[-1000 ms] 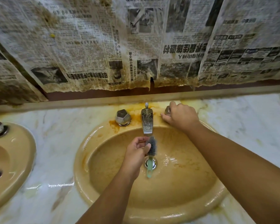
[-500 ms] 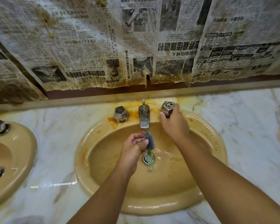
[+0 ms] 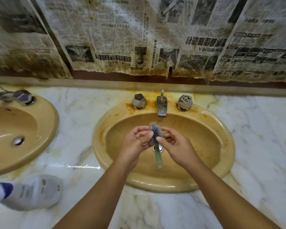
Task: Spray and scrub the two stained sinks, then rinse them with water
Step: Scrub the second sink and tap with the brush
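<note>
A small brush (image 3: 158, 158) with a grey bristle head and pale green handle hangs over the drain of the yellow stained sink (image 3: 221, 146). My left hand (image 3: 133, 145) pinches the bristle head from the left. From the right, my right hand (image 3: 175, 146) touches the bristles with thumb and fingertips. The faucet spout (image 3: 161, 104) stands behind them between two metal knobs, the left knob (image 3: 139, 101) and the right knob (image 3: 185, 101). I see no water running. A second yellow sink (image 3: 45, 129) lies to the left.
A white spray bottle (image 3: 35, 192) lies on its side on the marble counter (image 3: 262, 138) at the lower left. Stained newspaper (image 3: 122, 38) covers the wall behind. Rust-coloured stains ring the knobs of the sink under my hands.
My right hand left the right knob and came down to the brush head. The view pulled back and shifted left, bringing the left sink and spray bottle into sight.
</note>
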`<state>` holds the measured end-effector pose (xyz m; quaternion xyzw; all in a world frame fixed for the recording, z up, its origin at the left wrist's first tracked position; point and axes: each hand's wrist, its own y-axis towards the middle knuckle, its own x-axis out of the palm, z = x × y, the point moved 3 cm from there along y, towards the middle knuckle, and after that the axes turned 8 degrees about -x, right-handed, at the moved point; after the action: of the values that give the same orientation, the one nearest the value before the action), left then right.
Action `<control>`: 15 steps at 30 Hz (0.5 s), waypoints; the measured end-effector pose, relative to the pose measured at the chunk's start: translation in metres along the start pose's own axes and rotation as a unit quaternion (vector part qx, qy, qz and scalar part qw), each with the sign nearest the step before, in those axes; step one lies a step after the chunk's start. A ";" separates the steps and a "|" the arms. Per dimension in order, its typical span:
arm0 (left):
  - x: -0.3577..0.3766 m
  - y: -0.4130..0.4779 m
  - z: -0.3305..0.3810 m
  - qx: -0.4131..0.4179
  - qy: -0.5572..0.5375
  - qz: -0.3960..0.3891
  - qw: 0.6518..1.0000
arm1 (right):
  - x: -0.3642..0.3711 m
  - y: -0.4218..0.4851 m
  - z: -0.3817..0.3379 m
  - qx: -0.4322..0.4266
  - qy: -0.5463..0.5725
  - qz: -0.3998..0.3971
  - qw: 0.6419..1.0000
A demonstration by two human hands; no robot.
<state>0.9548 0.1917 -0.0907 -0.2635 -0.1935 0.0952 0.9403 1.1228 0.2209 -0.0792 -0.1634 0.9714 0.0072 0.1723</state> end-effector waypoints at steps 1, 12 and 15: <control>-0.002 -0.006 0.001 0.011 -0.005 0.001 1.000 | 0.002 -0.002 -0.005 -0.003 0.007 0.002 1.000; -0.015 -0.094 0.004 0.120 0.153 0.052 0.979 | 0.015 -0.035 -0.050 -0.019 0.127 -0.010 0.992; -0.013 -0.124 0.001 0.140 0.153 0.086 0.974 | 0.017 -0.050 -0.064 -0.023 0.164 -0.047 0.985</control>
<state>0.9527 0.0836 -0.0278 -0.1564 -0.0084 0.1605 0.9745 1.1027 0.1636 -0.0226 -0.2114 0.9774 -0.0054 0.0074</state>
